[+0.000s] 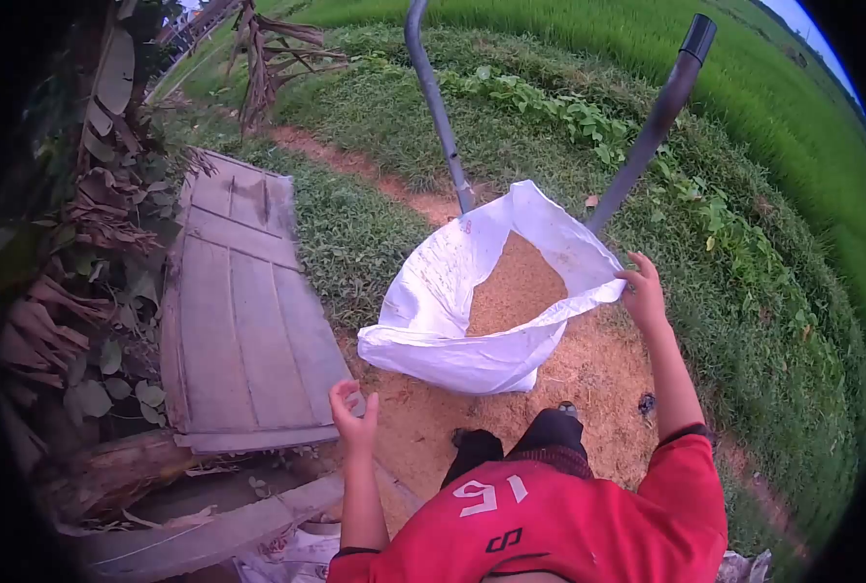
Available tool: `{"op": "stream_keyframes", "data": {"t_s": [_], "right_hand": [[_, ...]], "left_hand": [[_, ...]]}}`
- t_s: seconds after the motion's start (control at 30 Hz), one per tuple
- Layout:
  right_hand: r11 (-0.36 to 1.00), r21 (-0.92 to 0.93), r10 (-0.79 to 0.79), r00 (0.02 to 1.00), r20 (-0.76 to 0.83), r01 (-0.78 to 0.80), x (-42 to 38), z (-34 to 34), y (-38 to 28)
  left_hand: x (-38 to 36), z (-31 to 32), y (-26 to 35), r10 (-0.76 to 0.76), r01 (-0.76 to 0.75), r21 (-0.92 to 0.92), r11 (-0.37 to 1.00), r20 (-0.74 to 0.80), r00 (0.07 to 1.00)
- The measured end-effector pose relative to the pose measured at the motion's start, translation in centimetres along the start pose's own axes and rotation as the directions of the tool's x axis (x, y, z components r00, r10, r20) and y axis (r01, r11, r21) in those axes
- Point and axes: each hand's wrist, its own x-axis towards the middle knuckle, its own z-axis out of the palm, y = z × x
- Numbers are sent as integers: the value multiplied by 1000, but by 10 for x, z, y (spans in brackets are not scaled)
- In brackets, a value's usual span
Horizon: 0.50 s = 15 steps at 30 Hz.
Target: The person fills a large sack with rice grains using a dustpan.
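— Right hand (644,290) is pinched shut on the rim of the white woven sack (452,321), at about three o'clock of its mouth, pulling it open.

— And the left hand (353,416)?

— Free, at seven o'clock of the sack, fingers loosely curled on nothing I can make out. It hangs beside the weathered wooden door (243,321) lying flat on the ground.

— Where's the sack?

— Centre, on husk-strewn dirt, leaning against two metal handles (647,136), partly filled with rice husk (513,290).

— How would it handle?

— Soft and floppy, I'd judge; the husk looks light but shifts. Best gripped at the rolled rim, both sides.
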Motion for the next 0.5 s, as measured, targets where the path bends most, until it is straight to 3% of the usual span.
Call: {"op": "stream_keyframes", "data": {"t_s": [0.07, 0.1, 0.17, 0.23, 0.3, 0.37, 0.43, 0.5], "right_hand": [[998, 58, -34, 999, 4, 34, 5, 1, 6], [991, 113, -70, 998, 12, 68, 9, 1, 10], [959, 281, -67, 995, 69, 45, 18, 4, 19], [927, 368, -106, 991, 78, 71, 27, -1, 22], [880, 458, -199, 973, 119, 124, 34, -4, 43], [853, 478, -301, 946, 118, 211, 35, -11, 61], [810, 561, -317, 933, 171, 172, 33, -34, 76], [803, 572, -342, 915, 215, 166, 25, -47, 103]], "left_hand": [[-8, 25, 21, -168, 156, 154, 976, 71, 983], [-11, 42, 21, -168, 156, 152, 976, 66, 984], [-20, 88, 10, -89, 22, 306, 952, 207, 974], [-27, 145, 7, -166, 116, 240, 964, 200, 966], [-22, 209, -11, -42, -25, 329, 944, 195, 980], [-20, 265, -2, -153, 67, 411, 909, 180, 972], [-19, 308, 20, -190, 72, 446, 892, 226, 955], [-18, 337, 43, -499, 206, 712, 672, 229, 836]]}}
